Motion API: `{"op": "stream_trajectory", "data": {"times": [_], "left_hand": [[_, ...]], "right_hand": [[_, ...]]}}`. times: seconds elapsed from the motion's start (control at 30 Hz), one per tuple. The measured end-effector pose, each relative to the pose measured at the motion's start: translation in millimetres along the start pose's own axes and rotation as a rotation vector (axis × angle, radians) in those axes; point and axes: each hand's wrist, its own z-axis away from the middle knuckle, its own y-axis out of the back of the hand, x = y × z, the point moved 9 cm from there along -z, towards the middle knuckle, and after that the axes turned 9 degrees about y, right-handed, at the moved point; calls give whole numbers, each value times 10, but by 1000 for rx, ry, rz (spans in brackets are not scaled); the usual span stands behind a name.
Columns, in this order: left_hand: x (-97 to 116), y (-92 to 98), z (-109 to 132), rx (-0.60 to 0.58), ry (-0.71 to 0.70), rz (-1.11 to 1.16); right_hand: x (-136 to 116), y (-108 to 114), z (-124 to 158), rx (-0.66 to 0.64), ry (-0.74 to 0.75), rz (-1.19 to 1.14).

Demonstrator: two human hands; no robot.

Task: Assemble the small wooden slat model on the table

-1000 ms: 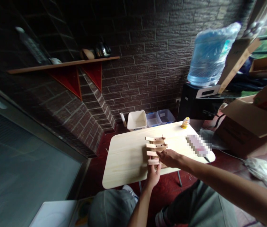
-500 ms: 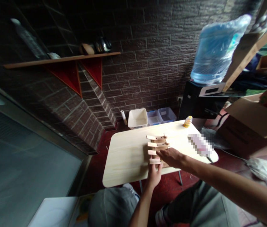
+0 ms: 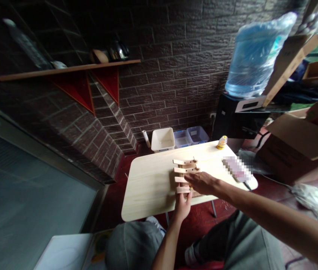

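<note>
Head view: a person's left hand (image 3: 183, 207) has its fingers grasping the near end of a slatted wooden rack (image 3: 187, 170), at the middle of the pale tabletop's (image 3: 144, 187) near edge. The right hand (image 3: 205, 183) covers its near slats; whether those fingers grip cannot be told. Far right stands a yellow-based bottle (image 3: 222, 142); beyond, a cream bin (image 3: 163, 139).
</note>
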Motion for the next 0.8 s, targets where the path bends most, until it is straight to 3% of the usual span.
{"op": "stream_trajectory", "data": {"times": [0.13, 0.3, 0.43, 0.6, 0.8], "left_hand": [[-7, 6, 5, 5, -15, 3], [-18, 3, 12, 5, -28, -29], [26, 10, 12, -4, -29, -19], [72, 9, 5, -23, -17, 8], [-13, -21, -2, -19, -20, -9]], "right_hand": [[-20, -134, 29, -45, 29, 12], [2, -248, 8, -32, -50, 99], [-2, -186, 30, -82, -115, 132], [-98, -41, 62, -69, -30, 84], [-61, -104, -13, -128, -26, 18]]}}
